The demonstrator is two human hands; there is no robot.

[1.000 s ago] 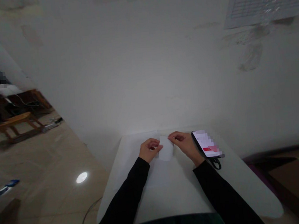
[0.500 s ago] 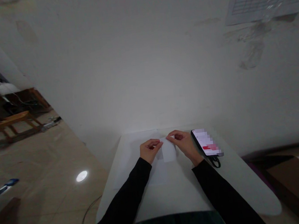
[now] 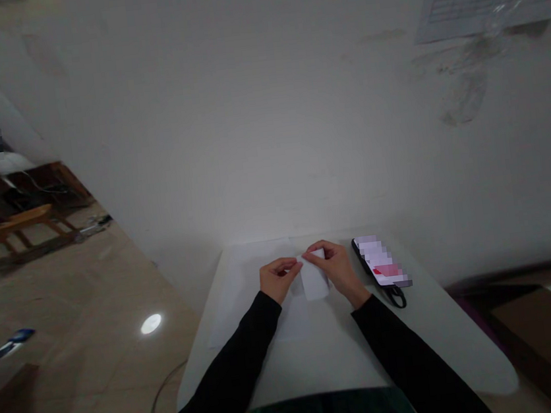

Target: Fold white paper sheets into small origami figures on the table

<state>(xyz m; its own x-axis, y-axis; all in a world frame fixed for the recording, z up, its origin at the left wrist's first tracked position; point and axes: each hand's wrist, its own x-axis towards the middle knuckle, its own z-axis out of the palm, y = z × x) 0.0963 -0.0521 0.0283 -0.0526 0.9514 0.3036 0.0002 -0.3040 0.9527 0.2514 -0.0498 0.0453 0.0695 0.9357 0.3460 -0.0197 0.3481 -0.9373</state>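
Observation:
Between both hands is a small white piece of paper point(image 3: 315, 283), held up by its top edge above the table. My left hand point(image 3: 278, 278) pinches its upper left corner between thumb and fingers. The thumb and forefinger of my right hand point(image 3: 334, 265) close on the top edge, a little right of the left fingertips. Part of the paper shows behind the right fingers. Larger white sheets point(image 3: 244, 303) lie flat on the table beneath and left of my left hand.
A phone point(image 3: 380, 262) with a lit screen lies right of my right hand, a black cord loop at its lower end. The white table point(image 3: 323, 367) meets the wall point(image 3: 267, 134). Far left are a wooden chair point(image 3: 23, 222) and a person point(image 3: 6, 161). A cardboard box point(image 3: 547, 321) stands at right.
My right fingers have moved slightly left along the paper's top edge, closer to my left fingertips. The paper has shifted a little right and tilted slightly.

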